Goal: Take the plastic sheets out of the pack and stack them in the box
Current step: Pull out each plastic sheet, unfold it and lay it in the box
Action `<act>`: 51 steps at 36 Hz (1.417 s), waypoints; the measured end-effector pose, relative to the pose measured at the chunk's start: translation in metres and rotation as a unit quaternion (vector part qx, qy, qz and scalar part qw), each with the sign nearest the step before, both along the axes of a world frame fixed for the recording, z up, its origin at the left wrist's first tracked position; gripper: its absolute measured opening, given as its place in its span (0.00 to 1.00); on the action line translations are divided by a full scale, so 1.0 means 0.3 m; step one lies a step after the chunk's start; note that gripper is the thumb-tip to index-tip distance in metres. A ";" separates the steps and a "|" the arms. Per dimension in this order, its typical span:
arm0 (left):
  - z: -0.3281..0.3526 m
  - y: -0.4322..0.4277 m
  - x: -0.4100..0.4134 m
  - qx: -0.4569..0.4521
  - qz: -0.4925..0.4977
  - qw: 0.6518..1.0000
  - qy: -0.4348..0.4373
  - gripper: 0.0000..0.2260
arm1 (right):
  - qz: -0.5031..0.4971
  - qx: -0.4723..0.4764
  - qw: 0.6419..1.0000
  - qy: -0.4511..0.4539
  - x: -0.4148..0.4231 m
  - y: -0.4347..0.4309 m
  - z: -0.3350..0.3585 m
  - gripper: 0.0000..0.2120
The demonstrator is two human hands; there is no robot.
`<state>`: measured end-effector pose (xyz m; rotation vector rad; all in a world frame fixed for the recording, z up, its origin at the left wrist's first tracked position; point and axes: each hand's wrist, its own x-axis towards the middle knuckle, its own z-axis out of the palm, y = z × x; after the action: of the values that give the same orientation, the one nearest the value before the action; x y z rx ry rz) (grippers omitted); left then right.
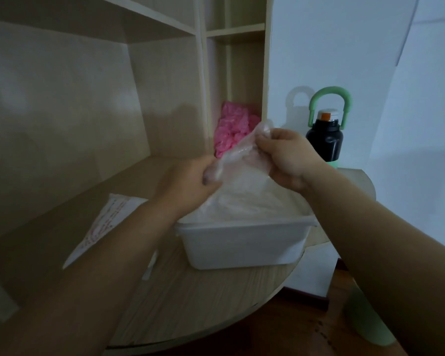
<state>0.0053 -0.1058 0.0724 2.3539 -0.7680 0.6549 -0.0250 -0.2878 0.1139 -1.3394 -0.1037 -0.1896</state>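
Both hands are raised over the white box (pixel 242 242), which stands near the rounded right edge of the wooden table (pixel 190 299). The left hand (pixel 190 181) pinches the lower left part of a thin clear plastic sheet (pixel 242 160), fingers closed on it; the right hand (pixel 285 160) grips the sheet's upper corner between thumb and fingers. The sheet hangs between them, its lower part drooping into the box onto other pale sheets heaped inside. A flat printed pack (pixel 106 224) lies on the table left of the box, partly under the left forearm. A pink bundle (pixel 231 129) sits in the shelf compartment behind, and a black bottle (pixel 325 140) with a green handle stands at the table's far right edge.
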 end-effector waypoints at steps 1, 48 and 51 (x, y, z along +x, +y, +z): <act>0.008 0.012 -0.007 -0.028 0.029 0.997 -0.059 0.08 | -0.011 -0.003 1.000 -0.002 0.006 0.000 0.004 0.09; 0.085 0.041 -0.025 0.167 0.013 0.972 0.164 0.16 | -0.013 -0.633 0.773 0.038 0.017 0.010 -0.077 0.23; 0.081 0.130 -0.075 0.040 0.030 0.996 0.080 0.12 | -0.058 -0.581 0.811 -0.040 -0.037 0.096 -0.063 0.19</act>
<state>-0.0172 -0.0667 0.0967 2.4745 -0.6668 0.4615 -0.0361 -0.2589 0.0952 -2.5787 -0.2301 -0.3051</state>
